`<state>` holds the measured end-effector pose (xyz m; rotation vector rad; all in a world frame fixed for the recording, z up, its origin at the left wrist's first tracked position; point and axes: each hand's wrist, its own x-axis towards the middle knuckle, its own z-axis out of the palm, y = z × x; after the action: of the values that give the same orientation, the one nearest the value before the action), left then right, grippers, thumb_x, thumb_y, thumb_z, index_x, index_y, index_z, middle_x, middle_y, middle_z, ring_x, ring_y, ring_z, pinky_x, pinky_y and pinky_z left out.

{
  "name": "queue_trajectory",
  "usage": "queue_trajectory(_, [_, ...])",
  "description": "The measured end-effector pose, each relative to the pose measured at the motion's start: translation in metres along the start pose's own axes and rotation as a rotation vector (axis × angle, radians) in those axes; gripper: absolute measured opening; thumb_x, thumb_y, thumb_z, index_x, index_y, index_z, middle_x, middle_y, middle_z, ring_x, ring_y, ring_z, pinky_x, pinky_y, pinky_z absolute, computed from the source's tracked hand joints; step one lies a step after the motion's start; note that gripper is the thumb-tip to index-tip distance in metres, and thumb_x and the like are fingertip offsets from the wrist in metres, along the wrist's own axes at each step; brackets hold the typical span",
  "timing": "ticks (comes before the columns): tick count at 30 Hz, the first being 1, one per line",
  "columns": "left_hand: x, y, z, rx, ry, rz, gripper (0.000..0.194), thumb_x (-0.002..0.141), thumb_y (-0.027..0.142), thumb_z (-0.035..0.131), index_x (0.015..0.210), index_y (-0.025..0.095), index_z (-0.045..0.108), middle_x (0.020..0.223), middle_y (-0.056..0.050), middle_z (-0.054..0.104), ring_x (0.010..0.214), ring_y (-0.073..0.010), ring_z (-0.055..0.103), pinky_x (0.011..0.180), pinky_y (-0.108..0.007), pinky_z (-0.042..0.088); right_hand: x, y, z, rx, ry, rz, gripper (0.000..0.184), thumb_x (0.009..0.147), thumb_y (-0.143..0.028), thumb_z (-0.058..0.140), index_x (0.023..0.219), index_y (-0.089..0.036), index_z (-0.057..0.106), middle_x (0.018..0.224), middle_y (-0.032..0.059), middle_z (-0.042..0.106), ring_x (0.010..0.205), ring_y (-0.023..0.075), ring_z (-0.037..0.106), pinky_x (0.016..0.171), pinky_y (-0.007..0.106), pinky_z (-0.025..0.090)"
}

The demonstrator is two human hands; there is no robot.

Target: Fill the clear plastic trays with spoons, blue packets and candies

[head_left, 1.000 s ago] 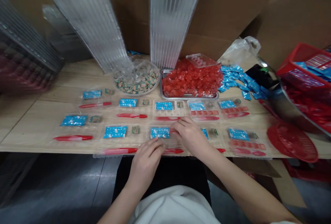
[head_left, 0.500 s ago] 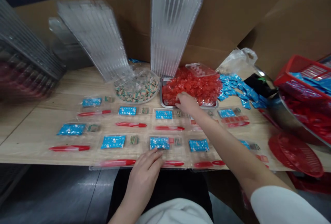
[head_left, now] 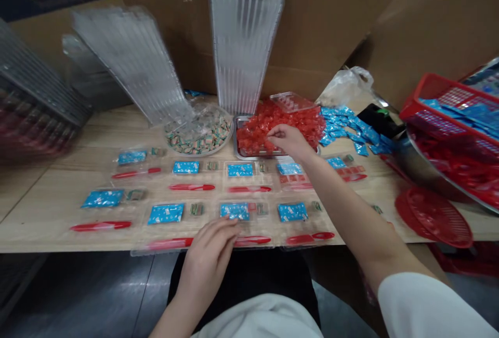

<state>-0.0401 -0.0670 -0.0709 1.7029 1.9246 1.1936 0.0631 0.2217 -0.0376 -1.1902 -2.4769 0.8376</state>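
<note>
My right hand [head_left: 289, 141] is over a metal tray [head_left: 236, 152] heaped with small red translucent pieces [head_left: 253, 135]. Its thumb and fingers are pinched together, and whatever is between the tips is too small to make out. At the table's front edge, my left hand [head_left: 212, 242] lies over a clear plastic tray, fingers fairly straight and loosely together, near a blue packet [head_left: 235, 211] and a small red square [head_left: 252, 206]. The thumb side is partly hidden. Beside that hand lies a red pen-like piece [head_left: 253, 241] in the tray.
Two rows of clear trays hold blue packets [head_left: 166, 213], small green-patterned pieces and red pieces. Behind are a round dish [head_left: 230, 140] of small wrapped pieces and tall stacks of clear trays [head_left: 245, 41]. At right are loose blue packets [head_left: 343, 125], a red basket [head_left: 424, 93] and a metal bowl [head_left: 409, 158].
My right hand has lifted slightly from the front edge of the red heap, its fingers pinched. My left hand stays by the same tray. The whole view has shifted a little.
</note>
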Motion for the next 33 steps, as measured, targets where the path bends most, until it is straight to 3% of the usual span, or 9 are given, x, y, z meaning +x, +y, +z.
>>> queue_trajectory(3, [0.023, 0.011, 0.005, -0.457, 0.038, -0.321, 0.022, 0.087, 0.025, 0.052, 0.108, 0.023, 0.059, 0.104, -0.005, 0.066, 0.097, -0.0169, 0.062, 0.088, -0.034, 0.049, -0.057, -0.019, 0.0, 0.692, -0.247, 0.048, 0.016, 0.079, -0.03, 0.058, 0.088, -0.018, 0.053, 0.07, -0.0025, 0.058, 0.052, 0.0071, 0.049, 0.049, 0.019, 0.039])
queue_trajectory(6, [0.044, 0.021, 0.015, -0.951, -0.054, -0.57, 0.024, 0.086, 0.033, 0.054, 0.105, 0.019, 0.058, 0.096, -0.004, 0.066, 0.085, -0.0139, 0.063, 0.08, -0.029, 0.051, -0.107, -0.03, 0.013, 1.073, -0.454, 0.115, 0.021, 0.073, -0.03, 0.067, 0.08, -0.018, 0.052, 0.061, -0.0055, 0.053, 0.049, 0.0055, 0.045, 0.045, 0.017, 0.035])
queue_trajectory(9, [0.049, 0.028, 0.023, -1.153, -0.123, -0.717, 0.018, 0.079, 0.032, 0.064, 0.084, 0.016, 0.058, 0.082, -0.001, 0.065, 0.077, -0.0105, 0.062, 0.075, -0.024, 0.05, -0.133, -0.03, 0.025, 1.148, -0.394, 0.181, 0.022, 0.073, -0.028, 0.069, 0.081, -0.017, 0.052, 0.061, -0.0057, 0.054, 0.05, 0.0049, 0.047, 0.046, 0.016, 0.036])
queue_trajectory(13, [0.041, 0.034, 0.025, -1.164, -0.208, -0.833, 0.023, 0.077, 0.035, 0.066, 0.078, 0.016, 0.053, 0.073, 0.002, 0.061, 0.068, -0.0088, 0.06, 0.069, -0.022, 0.049, -0.153, -0.033, 0.027, 0.934, -0.26, 0.106, 0.016, 0.079, -0.027, 0.062, 0.092, -0.018, 0.06, 0.082, 0.0012, 0.063, 0.069, 0.0094, 0.058, 0.063, 0.023, 0.048])
queue_trajectory(17, [0.026, 0.032, 0.028, -0.805, -0.168, -0.653, 0.018, 0.083, 0.035, 0.057, 0.079, 0.017, 0.055, 0.075, 0.001, 0.06, 0.071, -0.0112, 0.059, 0.068, -0.024, 0.049, -0.172, -0.03, 0.021, 0.521, -0.096, -0.071, 0.015, 0.08, -0.024, 0.061, 0.094, -0.02, 0.065, 0.091, 0.0034, 0.066, 0.082, 0.0141, 0.061, 0.072, 0.026, 0.05])
queue_trajectory(20, [0.006, 0.019, 0.026, -0.286, -0.038, -0.347, 0.012, 0.086, 0.026, 0.052, 0.091, 0.02, 0.06, 0.09, -0.003, 0.065, 0.085, -0.0159, 0.06, 0.079, -0.032, 0.048, -0.17, -0.014, 0.016, 0.285, 0.069, -0.082, 0.014, 0.082, -0.027, 0.06, 0.092, -0.021, 0.067, 0.088, 0.0037, 0.069, 0.08, 0.0158, 0.063, 0.073, 0.028, 0.05])
queue_trajectory(23, [-0.013, 0.003, 0.021, 0.079, -0.012, -0.024, 0.016, 0.085, 0.019, 0.055, 0.098, 0.022, 0.062, 0.1, -0.003, 0.066, 0.101, -0.0197, 0.058, 0.091, -0.038, 0.044, -0.157, 0.0, 0.02, 0.056, 0.169, -0.169, 0.012, 0.081, -0.026, 0.062, 0.09, -0.02, 0.068, 0.088, 0.0047, 0.069, 0.082, 0.0177, 0.062, 0.077, 0.031, 0.049])
queue_trajectory(29, [-0.019, -0.009, 0.022, 0.231, -0.029, 0.142, 0.015, 0.085, 0.014, 0.053, 0.096, 0.02, 0.063, 0.099, -0.004, 0.068, 0.105, -0.0202, 0.059, 0.09, -0.038, 0.048, -0.142, -0.015, 0.048, -0.269, 0.042, -0.36, 0.005, 0.079, -0.019, 0.064, 0.08, -0.015, 0.067, 0.078, 0.0068, 0.067, 0.078, 0.0194, 0.059, 0.076, 0.032, 0.048])
queue_trajectory(33, [-0.015, -0.008, 0.022, 0.226, 0.003, 0.159, 0.016, 0.086, 0.013, 0.051, 0.093, 0.021, 0.063, 0.097, -0.004, 0.069, 0.103, -0.0201, 0.061, 0.086, -0.036, 0.052, -0.12, -0.024, 0.033, -0.38, -0.198, -0.396, 0.009, 0.073, -0.023, 0.069, 0.074, -0.015, 0.066, 0.077, 0.0075, 0.066, 0.08, 0.0207, 0.059, 0.077, 0.032, 0.046])
